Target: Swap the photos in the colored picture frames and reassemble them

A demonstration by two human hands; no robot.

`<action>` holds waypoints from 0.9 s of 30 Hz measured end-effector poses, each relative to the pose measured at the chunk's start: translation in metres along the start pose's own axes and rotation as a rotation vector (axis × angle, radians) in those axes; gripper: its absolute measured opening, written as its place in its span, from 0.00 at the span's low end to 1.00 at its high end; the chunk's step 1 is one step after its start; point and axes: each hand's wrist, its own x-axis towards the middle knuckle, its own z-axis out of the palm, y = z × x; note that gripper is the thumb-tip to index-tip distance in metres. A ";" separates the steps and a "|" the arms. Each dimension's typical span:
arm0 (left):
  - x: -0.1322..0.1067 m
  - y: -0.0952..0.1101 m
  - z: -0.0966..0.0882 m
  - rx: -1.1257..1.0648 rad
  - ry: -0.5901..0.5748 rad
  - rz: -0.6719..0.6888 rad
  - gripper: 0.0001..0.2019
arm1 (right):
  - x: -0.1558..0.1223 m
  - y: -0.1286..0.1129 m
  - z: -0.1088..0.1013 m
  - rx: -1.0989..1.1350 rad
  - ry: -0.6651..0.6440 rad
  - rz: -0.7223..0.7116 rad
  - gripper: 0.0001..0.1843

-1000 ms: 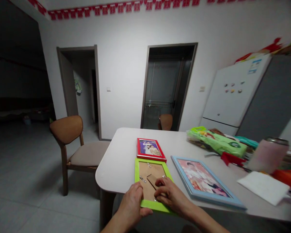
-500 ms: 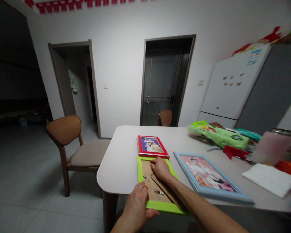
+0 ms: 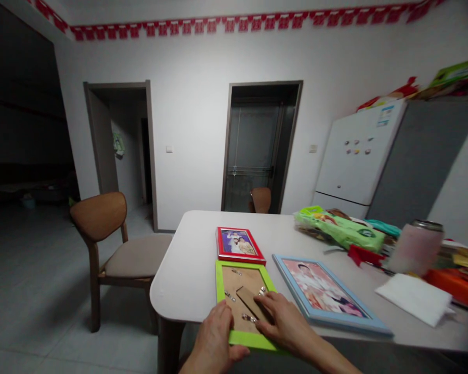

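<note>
A green picture frame (image 3: 222,284) lies face down at the table's near edge, its brown backing board (image 3: 239,283) and metal clips showing. My left hand (image 3: 215,333) grips the frame's near left corner, thumb on the front rim. My right hand (image 3: 283,322) lies on the backing board by the brown stand flap (image 3: 249,301), fingertips pressed at a clip. A red framed photo (image 3: 237,244) lies just beyond the green frame, and a blue framed photo (image 3: 327,293) lies to the right.
The white table (image 3: 187,270) holds a green packet (image 3: 339,231), a pink tumbler (image 3: 415,249), a white paper (image 3: 413,306) and mixed clutter at the right. A wooden chair (image 3: 109,244) stands left of the table. A white fridge (image 3: 359,156) and two dark doorways are behind.
My right hand has pulled back from the green frame's far edge to its near right part. The left hand has kept its hold on the near corner. The camera has tilted slightly.
</note>
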 end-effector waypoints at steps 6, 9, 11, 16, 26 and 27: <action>0.004 0.009 -0.006 -0.187 0.029 -0.073 0.29 | 0.004 -0.005 -0.016 0.031 0.049 0.027 0.15; 0.019 0.016 -0.010 -0.337 0.136 -0.090 0.22 | 0.009 -0.015 -0.035 -0.010 0.059 0.018 0.12; 0.031 0.019 -0.012 -0.515 0.237 -0.118 0.18 | 0.011 -0.026 -0.045 0.000 0.085 0.017 0.14; 0.044 0.003 -0.029 -0.869 0.381 -0.218 0.14 | 0.016 -0.042 -0.049 0.174 0.126 -0.033 0.21; 0.016 -0.063 -0.059 -0.908 0.429 -0.451 0.11 | 0.002 0.037 -0.009 -0.118 0.060 0.279 0.25; 0.015 -0.065 -0.057 -0.902 0.422 -0.463 0.10 | 0.001 0.037 -0.007 -0.125 0.040 0.285 0.26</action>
